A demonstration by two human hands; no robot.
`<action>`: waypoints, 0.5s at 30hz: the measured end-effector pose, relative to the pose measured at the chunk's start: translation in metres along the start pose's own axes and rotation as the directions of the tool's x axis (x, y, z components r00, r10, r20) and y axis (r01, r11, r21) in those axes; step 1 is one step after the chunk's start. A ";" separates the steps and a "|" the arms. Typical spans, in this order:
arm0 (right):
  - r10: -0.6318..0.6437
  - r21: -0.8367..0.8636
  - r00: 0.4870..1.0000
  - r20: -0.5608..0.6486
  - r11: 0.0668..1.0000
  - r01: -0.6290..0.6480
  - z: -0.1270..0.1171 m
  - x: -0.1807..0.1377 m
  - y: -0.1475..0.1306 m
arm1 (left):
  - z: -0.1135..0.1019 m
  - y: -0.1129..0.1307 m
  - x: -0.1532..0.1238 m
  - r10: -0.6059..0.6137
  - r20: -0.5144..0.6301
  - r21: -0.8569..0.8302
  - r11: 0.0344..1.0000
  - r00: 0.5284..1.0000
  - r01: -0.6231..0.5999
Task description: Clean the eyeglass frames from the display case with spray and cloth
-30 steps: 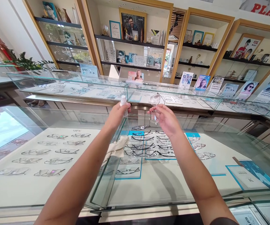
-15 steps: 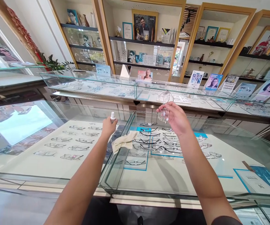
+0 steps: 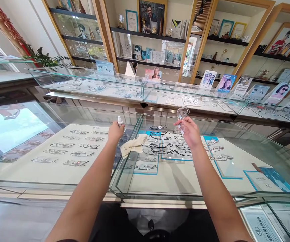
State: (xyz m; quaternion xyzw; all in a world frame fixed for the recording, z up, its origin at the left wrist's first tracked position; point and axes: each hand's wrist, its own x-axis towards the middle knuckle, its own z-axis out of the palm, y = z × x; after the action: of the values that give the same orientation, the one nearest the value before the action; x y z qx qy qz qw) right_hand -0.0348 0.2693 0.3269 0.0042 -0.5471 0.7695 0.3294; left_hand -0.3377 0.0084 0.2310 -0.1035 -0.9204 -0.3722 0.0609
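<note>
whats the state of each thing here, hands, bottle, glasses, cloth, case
left hand: closed around the small white-capped spray bottle, held upright at the glass top
right hand: pinching the clear-lensed rimless glasses, raised off the counter
beige cleaning cloth: crumpled, lying on the glass
glass display case: shut on top, rows of frames inside

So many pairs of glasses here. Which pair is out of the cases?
The clear-lensed glasses pinched in the right hand, raised above the glass counter. All the other pairs lie flat in rows under the glass. The left hand holds a small spray bottle.
</note>
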 end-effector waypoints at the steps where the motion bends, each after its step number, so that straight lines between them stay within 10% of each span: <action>1: 0.005 0.000 1.000 -0.011 1.000 -0.005 -0.002 -0.001 0.003 | -0.002 0.003 -0.002 0.009 -0.013 -0.007 1.000 1.000 -0.010; 8: 0.042 -0.010 0.998 -0.044 0.999 -0.042 -0.011 -0.003 0.014 | -0.036 0.053 -0.034 0.276 -0.417 -0.024 0.949 0.866 -0.314; 11: 0.066 0.003 0.997 -0.029 0.998 -0.066 -0.012 -0.004 0.016 | -0.043 0.072 -0.053 0.460 -0.003 -0.030 0.887 0.888 -0.460; 15: 0.085 0.006 0.996 -0.012 0.996 -0.085 -0.009 -0.006 0.018 | -0.027 0.074 -0.068 0.414 0.585 0.067 0.833 0.698 -0.550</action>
State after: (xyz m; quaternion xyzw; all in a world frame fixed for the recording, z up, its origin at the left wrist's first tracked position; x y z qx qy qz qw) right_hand -0.0362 0.2710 0.3061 -0.0230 -0.5428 0.7843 0.2996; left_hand -0.2529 0.0315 0.2876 -0.4362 -0.8753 -0.1849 -0.0971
